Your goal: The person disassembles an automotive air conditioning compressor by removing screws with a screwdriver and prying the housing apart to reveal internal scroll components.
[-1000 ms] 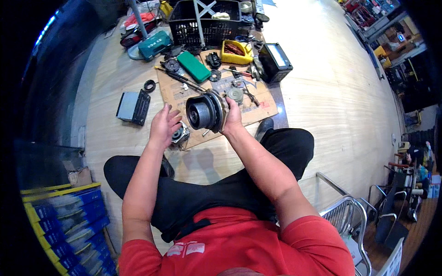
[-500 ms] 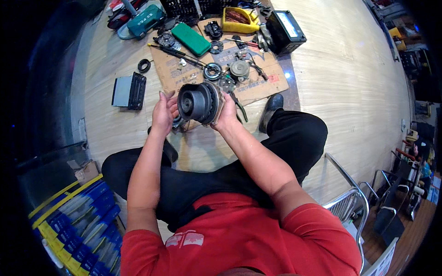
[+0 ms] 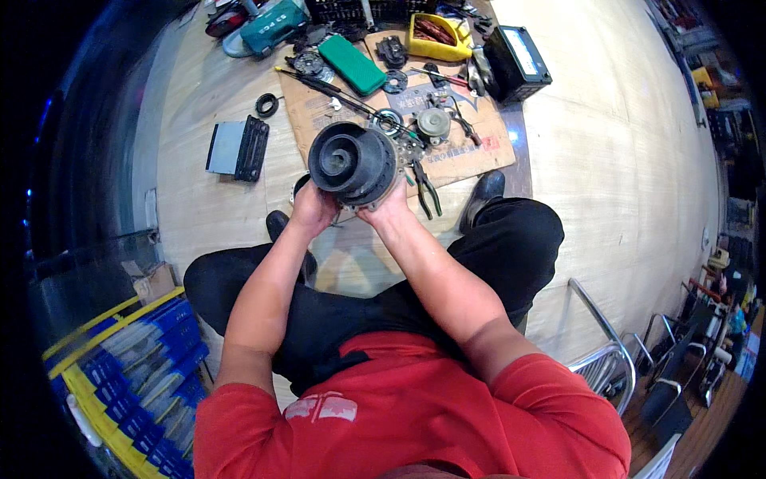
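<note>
Above the near edge of the cardboard I hold a dark, round machine part (image 3: 343,160) with a stepped, pulley-like face turned up toward me. My right hand (image 3: 388,202) grips it from below on its near right side, the fingers mostly hidden beneath. On the near left, my left hand (image 3: 315,209) supports its underside with curled fingers that are partly covered. Just right of the part, pliers (image 3: 426,190) with dark handles lie spread. Beyond it are a metal ring (image 3: 386,122) and a round, pale metal housing (image 3: 433,122).
Flattened cardboard (image 3: 479,132) bears several loose parts, a green case (image 3: 351,64) and a long thin rod. A yellow container (image 3: 437,40) and a black battery (image 3: 517,64) stand at the back. Left lie a box-shaped car stereo (image 3: 238,148) and a black ring (image 3: 266,104).
My left hand, spread beside the part before, has come in under it. The part has tilted so its round face points more upward. The view has shifted slightly.
</note>
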Motion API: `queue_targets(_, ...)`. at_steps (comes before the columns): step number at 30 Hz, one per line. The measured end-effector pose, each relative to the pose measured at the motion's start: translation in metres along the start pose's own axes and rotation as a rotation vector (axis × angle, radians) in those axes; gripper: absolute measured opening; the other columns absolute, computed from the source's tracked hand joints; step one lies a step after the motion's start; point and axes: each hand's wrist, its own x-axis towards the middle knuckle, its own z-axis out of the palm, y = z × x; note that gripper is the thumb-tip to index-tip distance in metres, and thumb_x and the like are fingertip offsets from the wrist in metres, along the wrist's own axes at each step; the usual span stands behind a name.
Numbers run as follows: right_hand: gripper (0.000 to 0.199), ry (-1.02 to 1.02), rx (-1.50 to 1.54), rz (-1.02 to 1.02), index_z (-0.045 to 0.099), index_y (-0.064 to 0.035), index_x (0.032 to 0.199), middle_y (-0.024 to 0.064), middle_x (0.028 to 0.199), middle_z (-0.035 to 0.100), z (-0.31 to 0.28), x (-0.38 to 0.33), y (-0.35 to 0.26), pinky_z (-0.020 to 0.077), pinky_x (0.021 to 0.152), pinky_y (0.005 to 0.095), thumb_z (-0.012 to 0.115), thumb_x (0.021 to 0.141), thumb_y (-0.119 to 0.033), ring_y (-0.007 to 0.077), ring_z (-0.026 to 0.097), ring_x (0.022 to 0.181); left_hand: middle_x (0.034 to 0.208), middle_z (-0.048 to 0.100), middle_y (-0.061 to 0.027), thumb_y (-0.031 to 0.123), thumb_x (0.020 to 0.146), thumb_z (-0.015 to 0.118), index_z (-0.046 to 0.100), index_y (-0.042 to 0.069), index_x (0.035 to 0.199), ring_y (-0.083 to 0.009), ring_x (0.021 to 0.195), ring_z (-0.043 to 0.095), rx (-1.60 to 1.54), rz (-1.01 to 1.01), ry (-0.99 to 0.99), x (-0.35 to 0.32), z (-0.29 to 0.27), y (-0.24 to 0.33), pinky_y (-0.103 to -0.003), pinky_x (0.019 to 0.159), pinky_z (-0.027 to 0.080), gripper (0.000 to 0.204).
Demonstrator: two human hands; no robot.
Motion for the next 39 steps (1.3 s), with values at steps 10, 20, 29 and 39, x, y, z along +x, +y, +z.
queue_targets(10, 0.043, -0.273, -0.113, -0.025, 0.061, -0.0135, 0.122, 0.0087, 0.121, 0.066, -0.046, 0.031, 0.009, 0.0508, 0.099, 0.0432, 0.042, 0.098, -0.044, 0.0263, 0.062, 0.112, 0.131, 0.059, -0.0082, 0.044, 0.105, 0.037, 0.049, 0.008, 0.137, -0.0214, 0.115, 0.059, 0.063, 0.054, -0.055, -0.011, 0.015, 0.015, -0.043, 0.094, 0.05, 0.05)
queue_targets(20, 0.034, -0.397, -0.445, -0.154, 0.058, -0.0069, 0.122, 0.0115, 0.121, 0.063, -0.079, 0.036, -0.014, 0.0517, 0.098, 0.0389, 0.046, 0.1, -0.031, 0.024, 0.061, 0.11, 0.14, 0.052, -0.0113, 0.036, 0.099, 0.055, 0.039, -0.001, 0.145, -0.0219, 0.125, 0.053, 0.113, 0.046, -0.267, -0.015, 0.025, 0.019, -0.037, 0.107, 0.041, 0.061)
queue_targets(29, 0.029, -0.168, -2.709, -0.807, 0.059, -0.0081, 0.109, 0.0097, 0.104, 0.064, -0.007, -0.021, -0.004, 0.0485, 0.088, 0.0361, 0.059, 0.092, -0.032, 0.0242, 0.06, 0.1, 0.14, 0.052, -0.0107, 0.032, 0.09, 0.069, 0.046, 0.0, 0.141, -0.0212, 0.127, 0.052, 0.239, 0.104, -0.369, -0.024, 0.04, 0.034, -0.035, 0.106, 0.042, 0.064)
queue_targets(39, 0.032, -0.353, -1.822, -0.682, 0.058, -0.0069, 0.107, 0.0089, 0.106, 0.063, -0.07, 0.015, -0.014, 0.0481, 0.085, 0.0368, 0.053, 0.095, -0.036, 0.0247, 0.06, 0.1, 0.147, 0.044, -0.0128, 0.035, 0.081, 0.077, 0.053, -0.001, 0.134, -0.0235, 0.131, 0.048, 0.305, 0.241, -0.496, -0.026, 0.055, 0.04, -0.036, 0.112, 0.035, 0.068)
